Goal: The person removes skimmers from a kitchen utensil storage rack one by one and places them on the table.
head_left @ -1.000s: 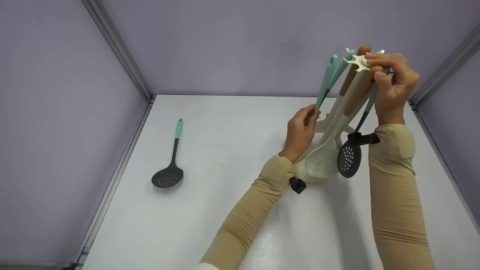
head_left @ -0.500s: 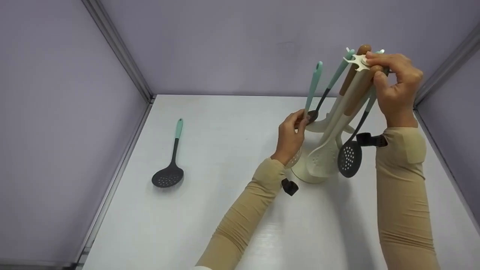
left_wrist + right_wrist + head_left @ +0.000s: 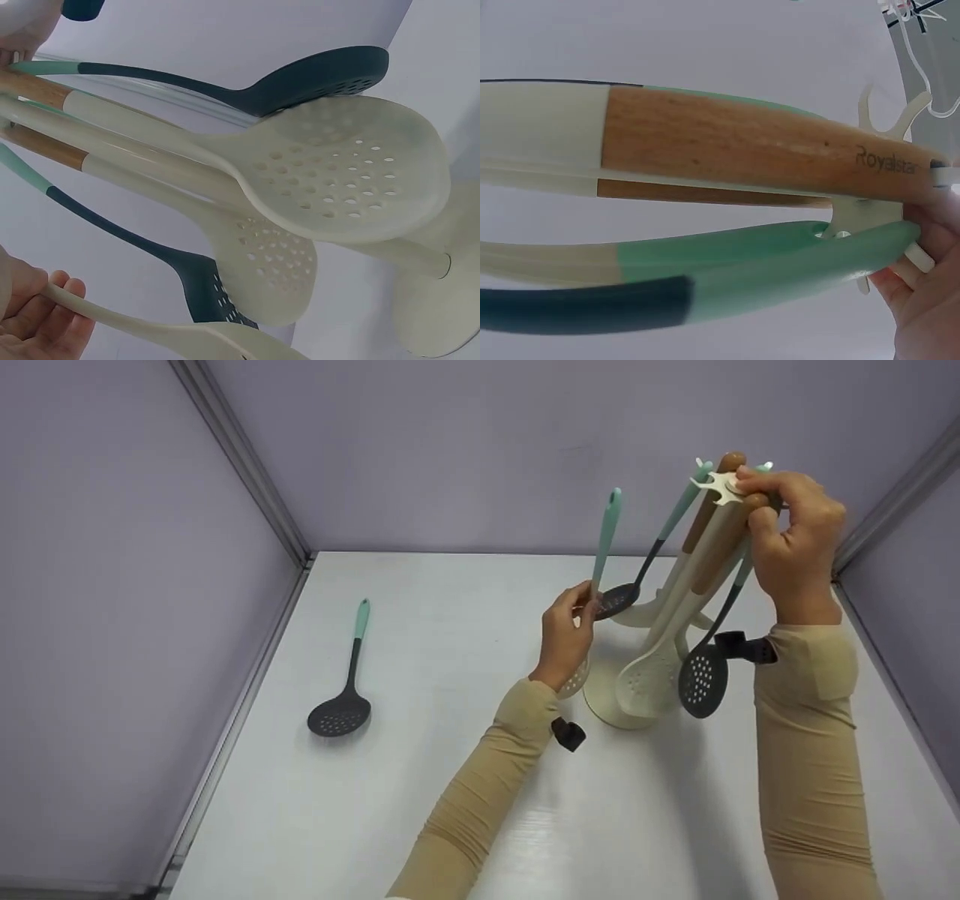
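My left hand [image 3: 564,641] pinches a cream stem below its mint handle [image 3: 609,526]; its slotted head [image 3: 576,681] shows just below the hand. In the left wrist view, the fingers of my left hand [image 3: 45,319] curl round this stem [image 3: 112,319]. The utensil stands left of a cream rack [image 3: 611,709], apart from its top [image 3: 718,489]. My right hand [image 3: 802,540] grips the rack top beside a wooden knob. In the right wrist view, my right hand [image 3: 926,300] is behind the ends of a wooden handle [image 3: 727,142] and a mint handle [image 3: 802,274].
A black skimmer with a mint handle [image 3: 340,716] lies on the left of the white table [image 3: 450,780]. Black slotted utensils [image 3: 703,682] and cream ones [image 3: 651,682] hang round the rack. Purple-grey panels [image 3: 465,450] stand behind and at both sides.
My left hand has moved left and slightly down with the mint-handled utensil, away from the rack. A black slotted head behind it has come into view. My right hand stays at the rack top.
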{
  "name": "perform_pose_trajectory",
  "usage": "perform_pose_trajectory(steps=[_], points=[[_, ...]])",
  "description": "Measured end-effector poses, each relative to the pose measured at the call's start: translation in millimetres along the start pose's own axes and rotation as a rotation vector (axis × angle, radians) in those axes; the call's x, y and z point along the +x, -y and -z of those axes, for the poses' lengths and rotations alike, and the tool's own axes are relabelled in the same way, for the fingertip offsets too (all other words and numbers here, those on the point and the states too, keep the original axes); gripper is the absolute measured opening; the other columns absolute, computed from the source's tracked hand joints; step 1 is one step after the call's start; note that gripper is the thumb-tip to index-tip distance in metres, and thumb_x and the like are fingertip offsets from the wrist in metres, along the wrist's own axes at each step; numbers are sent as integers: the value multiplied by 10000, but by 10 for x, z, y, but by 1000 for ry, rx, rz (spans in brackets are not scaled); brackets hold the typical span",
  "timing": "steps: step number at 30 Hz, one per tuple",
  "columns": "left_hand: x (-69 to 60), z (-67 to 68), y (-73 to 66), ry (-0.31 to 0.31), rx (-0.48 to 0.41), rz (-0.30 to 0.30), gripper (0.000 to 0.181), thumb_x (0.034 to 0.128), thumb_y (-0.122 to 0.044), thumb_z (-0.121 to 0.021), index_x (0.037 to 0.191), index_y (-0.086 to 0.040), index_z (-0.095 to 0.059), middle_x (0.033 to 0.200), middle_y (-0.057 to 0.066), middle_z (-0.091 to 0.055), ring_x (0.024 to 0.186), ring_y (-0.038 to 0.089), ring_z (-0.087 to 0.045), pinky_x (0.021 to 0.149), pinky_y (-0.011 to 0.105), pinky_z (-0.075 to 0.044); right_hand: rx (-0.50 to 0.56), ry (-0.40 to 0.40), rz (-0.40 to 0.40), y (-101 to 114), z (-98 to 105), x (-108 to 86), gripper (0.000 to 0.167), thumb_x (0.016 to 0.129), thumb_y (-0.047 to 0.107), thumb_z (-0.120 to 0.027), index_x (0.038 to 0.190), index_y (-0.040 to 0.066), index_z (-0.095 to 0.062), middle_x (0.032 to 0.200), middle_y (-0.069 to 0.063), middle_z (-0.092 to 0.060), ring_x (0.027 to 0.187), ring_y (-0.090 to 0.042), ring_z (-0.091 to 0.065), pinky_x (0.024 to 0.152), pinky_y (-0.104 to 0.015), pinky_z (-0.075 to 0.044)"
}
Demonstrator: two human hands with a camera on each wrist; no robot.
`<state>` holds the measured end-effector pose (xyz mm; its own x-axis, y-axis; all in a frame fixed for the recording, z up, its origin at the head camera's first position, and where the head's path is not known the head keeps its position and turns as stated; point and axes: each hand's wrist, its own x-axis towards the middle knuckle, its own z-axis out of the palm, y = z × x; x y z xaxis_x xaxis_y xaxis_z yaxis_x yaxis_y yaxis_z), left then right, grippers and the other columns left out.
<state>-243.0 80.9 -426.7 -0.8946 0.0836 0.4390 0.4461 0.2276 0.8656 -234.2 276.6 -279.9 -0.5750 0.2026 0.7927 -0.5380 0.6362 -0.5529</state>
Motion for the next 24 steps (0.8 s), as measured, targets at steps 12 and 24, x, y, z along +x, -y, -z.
perform_pose_trajectory(steps=[12,24], points=[[-6,70,13,-27,12,41,286,978,-95,-537,1228,35,-586,1109,157,-681,1071,226,-666,910,139,-529,-121,12,-53,208,-57,4,291,834,-8,-438,882,-86,-714,989,-209,-741,905,147,-596,754,-30,-385],[-21,107,67,-60,18,26,269,970,-59,-539,1207,55,-594,1088,169,-693,1034,237,-670,882,154,-544,-141,-28,-89,243,-121,-67,336,812,227,-661,909,-94,-687,773,162,-536,683,132,-406,635,-55,-347]])
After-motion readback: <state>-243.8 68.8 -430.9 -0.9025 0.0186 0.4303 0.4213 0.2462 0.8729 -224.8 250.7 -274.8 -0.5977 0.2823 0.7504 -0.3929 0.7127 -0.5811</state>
